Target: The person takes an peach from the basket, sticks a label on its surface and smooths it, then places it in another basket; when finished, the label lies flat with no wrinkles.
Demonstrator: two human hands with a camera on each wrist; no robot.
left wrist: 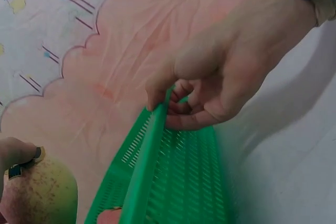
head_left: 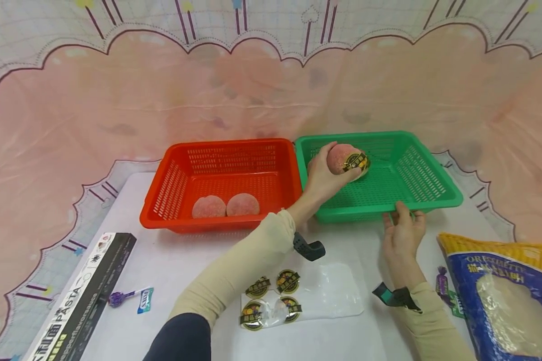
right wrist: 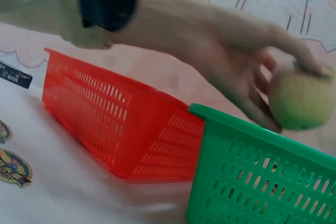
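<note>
Two matte pink peaches point(head_left: 243, 205) sit in the slotted red plastic basket point(head_left: 167, 220), your left hand point(head_left: 320, 175) grasps a third peach point(head_left: 337, 155) above the green plastic basket point(head_left: 442, 201), your right hand point(head_left: 404, 238) grips that basket's rim, and the right wrist view shows the held peach's rounded yellow-green side, largely hidden in the head view

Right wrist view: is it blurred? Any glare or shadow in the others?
Right wrist: soft, the left hand and dark wrist strap blurred; left wrist: a soft-edged shadow on the white tabletop near the right hand; head: pale glare on the clear plastic, large lettering on the pasta box readable.
</note>
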